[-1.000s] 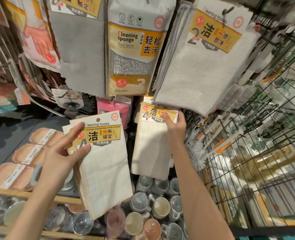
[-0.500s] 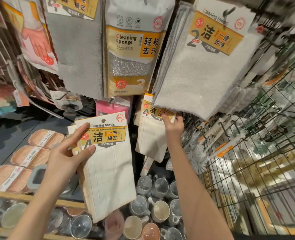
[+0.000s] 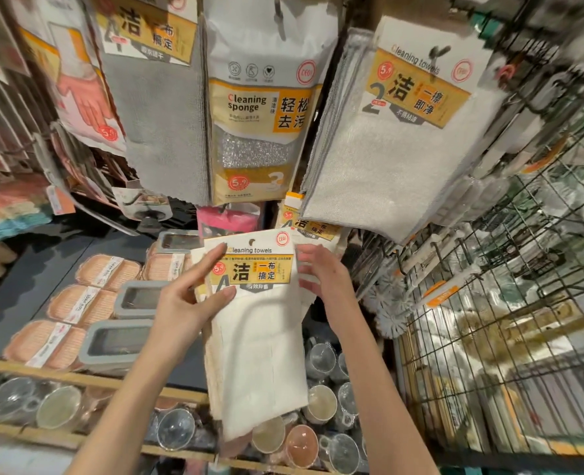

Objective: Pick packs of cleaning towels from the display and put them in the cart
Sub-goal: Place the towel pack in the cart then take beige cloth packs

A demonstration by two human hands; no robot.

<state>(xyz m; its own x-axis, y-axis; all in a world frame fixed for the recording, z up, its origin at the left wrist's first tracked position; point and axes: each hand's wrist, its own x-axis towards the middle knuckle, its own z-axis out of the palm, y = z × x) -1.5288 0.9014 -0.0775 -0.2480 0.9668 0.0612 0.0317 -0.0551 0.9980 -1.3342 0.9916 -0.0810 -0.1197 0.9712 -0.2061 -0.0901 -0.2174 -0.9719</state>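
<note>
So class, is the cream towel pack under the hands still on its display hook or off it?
Off. The towel pack is held between the left hand and right hand, its hang hole empty.

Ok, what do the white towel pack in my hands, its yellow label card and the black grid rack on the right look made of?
White towel pack: soft woven cloth, matte, probably cotton or microfibre; it drapes and folds. Yellow label card: printed cardboard, slightly glossy, flat with a punched hang hole. Black grid rack: thin metal wire, apparently dark-coated; rigid crossing rods.

Two hands [image 3: 187, 303], six soap boxes [image 3: 107, 270]
</note>
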